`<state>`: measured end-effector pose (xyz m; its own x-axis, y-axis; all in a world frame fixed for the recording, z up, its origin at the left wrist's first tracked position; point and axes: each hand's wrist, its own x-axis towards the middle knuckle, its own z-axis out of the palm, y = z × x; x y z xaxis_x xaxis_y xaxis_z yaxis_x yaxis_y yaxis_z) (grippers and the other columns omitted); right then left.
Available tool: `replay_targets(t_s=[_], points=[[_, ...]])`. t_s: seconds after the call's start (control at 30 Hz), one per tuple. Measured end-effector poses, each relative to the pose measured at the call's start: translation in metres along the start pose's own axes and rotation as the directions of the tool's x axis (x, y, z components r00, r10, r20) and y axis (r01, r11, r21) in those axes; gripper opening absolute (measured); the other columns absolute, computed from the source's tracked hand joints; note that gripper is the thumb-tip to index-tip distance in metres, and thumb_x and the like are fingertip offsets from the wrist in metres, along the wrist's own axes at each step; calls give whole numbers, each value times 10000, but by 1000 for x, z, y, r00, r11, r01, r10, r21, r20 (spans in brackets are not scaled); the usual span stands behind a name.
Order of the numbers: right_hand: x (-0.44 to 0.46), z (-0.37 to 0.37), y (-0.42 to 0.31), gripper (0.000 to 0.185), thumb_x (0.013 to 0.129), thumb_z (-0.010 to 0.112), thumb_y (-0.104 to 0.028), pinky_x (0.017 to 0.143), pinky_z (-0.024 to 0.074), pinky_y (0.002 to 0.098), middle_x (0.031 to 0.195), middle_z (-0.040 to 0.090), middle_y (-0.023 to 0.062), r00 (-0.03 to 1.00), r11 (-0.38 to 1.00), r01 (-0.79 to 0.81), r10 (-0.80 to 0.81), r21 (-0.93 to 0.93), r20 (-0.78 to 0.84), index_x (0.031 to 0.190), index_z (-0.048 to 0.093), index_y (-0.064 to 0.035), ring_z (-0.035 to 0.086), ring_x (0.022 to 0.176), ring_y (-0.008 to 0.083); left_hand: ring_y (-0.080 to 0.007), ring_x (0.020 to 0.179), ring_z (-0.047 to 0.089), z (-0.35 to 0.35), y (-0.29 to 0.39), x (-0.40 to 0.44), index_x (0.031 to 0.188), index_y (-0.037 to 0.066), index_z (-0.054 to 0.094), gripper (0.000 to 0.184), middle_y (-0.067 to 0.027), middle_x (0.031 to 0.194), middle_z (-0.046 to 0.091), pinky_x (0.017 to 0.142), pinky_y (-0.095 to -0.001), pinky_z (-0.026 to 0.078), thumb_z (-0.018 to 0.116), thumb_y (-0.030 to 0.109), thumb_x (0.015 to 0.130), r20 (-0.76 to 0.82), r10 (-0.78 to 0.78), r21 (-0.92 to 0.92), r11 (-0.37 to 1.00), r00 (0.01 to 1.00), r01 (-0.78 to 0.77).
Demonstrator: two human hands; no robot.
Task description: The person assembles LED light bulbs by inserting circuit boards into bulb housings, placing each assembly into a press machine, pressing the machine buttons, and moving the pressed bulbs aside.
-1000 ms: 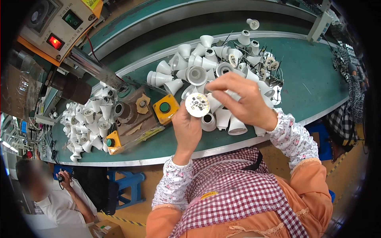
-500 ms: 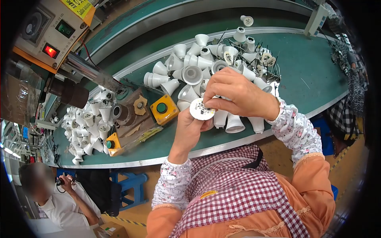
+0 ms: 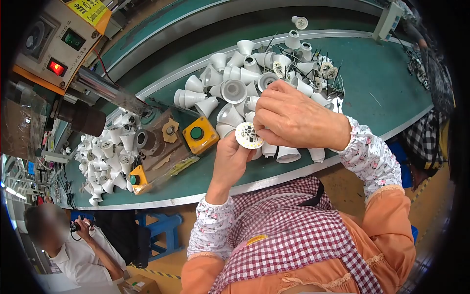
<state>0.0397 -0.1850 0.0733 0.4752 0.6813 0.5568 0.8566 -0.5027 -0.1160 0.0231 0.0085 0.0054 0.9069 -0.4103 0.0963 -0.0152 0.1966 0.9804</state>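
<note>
In my left hand (image 3: 230, 161) is a white bulb housing, held from below with the fingers wrapped round it. Its round white LED board (image 3: 249, 135), dotted with small dark and yellow parts, faces up towards me. My right hand (image 3: 298, 117) is closed in a pinch at the right edge of this board. Its fingertips are turned away, and whatever they may hold is hidden. Just beyond both hands lies a heap of white cone-shaped bulb housings (image 3: 234, 91), some with wires sticking out. Several more housings (image 3: 288, 153) lie under and beside my right hand.
A press machine with a control box (image 3: 58, 44) and a lit red switch stands at left. Two yellow boxes with green buttons (image 3: 200, 135) (image 3: 138, 180) flank its base. Another pile of housings (image 3: 110, 157) lies beyond. A seated person (image 3: 83, 245) holds a black object at lower left.
My right hand has shifted slightly right, from over the board to its edge, so more of the board shows. My left hand still holds the bulb housing in nearly the same place.
</note>
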Motion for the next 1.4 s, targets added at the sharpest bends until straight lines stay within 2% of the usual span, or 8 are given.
replay_targets(t_s=[0.2,0.43,0.8,0.93,0.97,1.07,1.2,1.4], points=[[2,-5,7,109,755,631,-128,776,411,343,767,538,53,997,992,36,-28,-125,67,774,567,-42,551,777,196,-25,575,430,-4,8,-3,927,12,601,170,24,699,560,492,-190,312,530,165,949,89,-101,32,995,991,98],[-5,-5,1,116,818,647,-135,695,446,375,786,561,75,986,913,-92,139,398,-90,837,582,-40,557,741,268,-27,582,445,-7,9,-3,948,16,610,168,20,706,570,497,-192,326,533,164,945,71,-72,25,997,995,70],[-8,8,0,117,836,614,-92,693,445,378,833,549,117,981,927,-175,192,331,-18,896,548,-16,547,766,298,-52,653,530,3,7,-6,941,-13,626,164,16,746,607,565,-216,421,531,121,932,24,70,90,993,997,-72],[-13,20,-15,207,832,619,-102,741,472,396,908,585,150,943,876,-252,318,411,-100,995,558,10,580,853,324,-247,654,623,12,8,4,969,9,624,148,-140,778,639,579,-316,461,558,20,836,-121,321,601,777,939,-189],[-13,25,-20,306,809,652,-119,777,484,390,973,599,172,946,907,-224,290,358,-143,1060,551,24,595,906,334,-359,705,603,14,10,7,946,21,611,154,-192,789,598,591,-384,467,564,4,800,-81,404,705,670,911,-234],[-13,24,-21,383,765,705,-102,831,502,335,1128,596,169,916,848,-327,393,417,-81,1107,562,-4,623,998,295,-369,705,594,17,8,10,904,14,584,97,-167,753,584,591,-417,464,567,8,808,2,470,791,540,883,-289],[-8,0,-6,394,744,751,-143,744,536,293,1011,660,109,832,646,-547,488,532,264,1074,587,-5,657,917,194,-340,661,603,14,11,17,862,23,574,62,-143,732,590,558,-416,465,605,42,812,95,458,830,454,884,-324],[-12,-17,16,532,704,767,-96,691,534,229,1026,635,46,773,514,-589,583,624,249,1189,561,-20,611,818,115,-308,662,622,-6,25,37,874,15,616,97,-133,742,625,565,-393,478,651,50,790,293,330,897,229,897,-378]])
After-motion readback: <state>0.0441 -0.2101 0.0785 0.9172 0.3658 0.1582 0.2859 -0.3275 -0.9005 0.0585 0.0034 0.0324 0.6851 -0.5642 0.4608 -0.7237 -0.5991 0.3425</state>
